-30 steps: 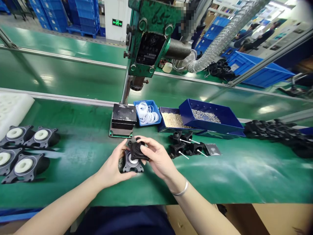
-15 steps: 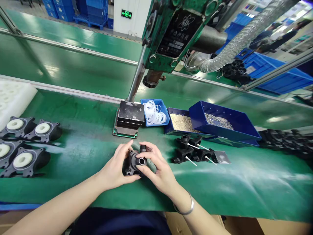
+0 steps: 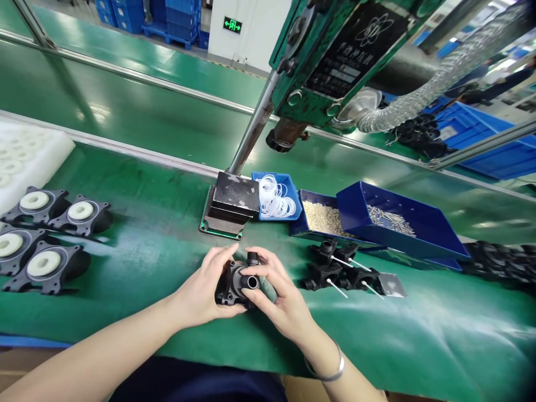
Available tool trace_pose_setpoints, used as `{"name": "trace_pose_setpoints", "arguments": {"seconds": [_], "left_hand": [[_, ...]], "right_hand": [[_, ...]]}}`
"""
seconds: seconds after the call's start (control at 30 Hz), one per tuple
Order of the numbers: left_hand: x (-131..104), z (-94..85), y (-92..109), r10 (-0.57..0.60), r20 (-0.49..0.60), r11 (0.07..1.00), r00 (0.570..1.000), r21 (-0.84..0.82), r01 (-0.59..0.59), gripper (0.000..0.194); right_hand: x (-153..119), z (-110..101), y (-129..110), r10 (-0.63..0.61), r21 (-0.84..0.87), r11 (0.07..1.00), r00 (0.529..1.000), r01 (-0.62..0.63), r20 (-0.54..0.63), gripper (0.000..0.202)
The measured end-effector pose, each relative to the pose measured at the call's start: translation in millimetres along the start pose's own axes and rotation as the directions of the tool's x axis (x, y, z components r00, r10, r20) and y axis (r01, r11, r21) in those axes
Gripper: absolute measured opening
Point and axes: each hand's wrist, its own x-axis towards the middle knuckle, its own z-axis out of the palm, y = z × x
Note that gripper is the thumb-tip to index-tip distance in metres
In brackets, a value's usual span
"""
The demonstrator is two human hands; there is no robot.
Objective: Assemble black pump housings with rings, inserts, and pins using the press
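Between my two hands, low over the green bench, is a black plastic pump housing (image 3: 237, 283) with two round pipe stubs, one facing up toward me and one pointing away. My left hand (image 3: 211, 287) wraps the housing's left side, thumb near and fingers beyond. Around the upward stub and the right side curl the fingers and thumb of my right hand (image 3: 274, 287). Palms and fingers hide parts of the housing. Just beyond my hands stands the black block (image 3: 235, 195) at the foot of the press. Right of them lie several black pump covers (image 3: 324, 273) with white-tipped pins.
At left sit several black pump bodies with white rings (image 3: 44, 263), beside a white foam tray (image 3: 50, 148). Blue bins hold clear rings (image 3: 274, 198), beige bits (image 3: 320, 218) and metal pins (image 3: 389, 219). The green press head (image 3: 330, 61) overhangs the bench.
The camera view has shifted, so the bench items sit differently in the picture. Both hands keep the same grip on the pump housing, with hardly any change.
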Motion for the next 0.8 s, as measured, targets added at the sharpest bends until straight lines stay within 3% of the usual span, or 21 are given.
{"name": "trace_pose_setpoints", "arguments": {"seconds": [0.4, 0.57, 0.67, 0.8], "left_hand": [[-2, 4.3, -5, 0.052, -0.033, 0.998, 0.998, 0.046, -0.05, 0.108], [-1, -3.8, -1, 0.122, 0.026, 0.976, 0.992, 0.178, -0.125, 0.099], [1, -9.8, -1, 0.19, 0.099, 0.955, 0.977, 0.211, -0.207, 0.087], [3, -11.9, 0, 0.159, 0.103, 0.952, 0.982, 0.247, -0.18, 0.073]], "right_hand": [[-2, 6, 3, -0.064, -0.045, 0.997, 0.997, 0.062, -0.046, 0.021], [0, 5, 4, -0.078, -0.063, 0.995, 0.996, 0.075, -0.039, 0.021], [3, 7, 5, -0.078, -0.048, 0.996, 0.996, 0.076, -0.05, 0.036], [2, 10, 8, -0.074, -0.061, 0.996, 0.996, 0.071, -0.052, 0.054]]}}
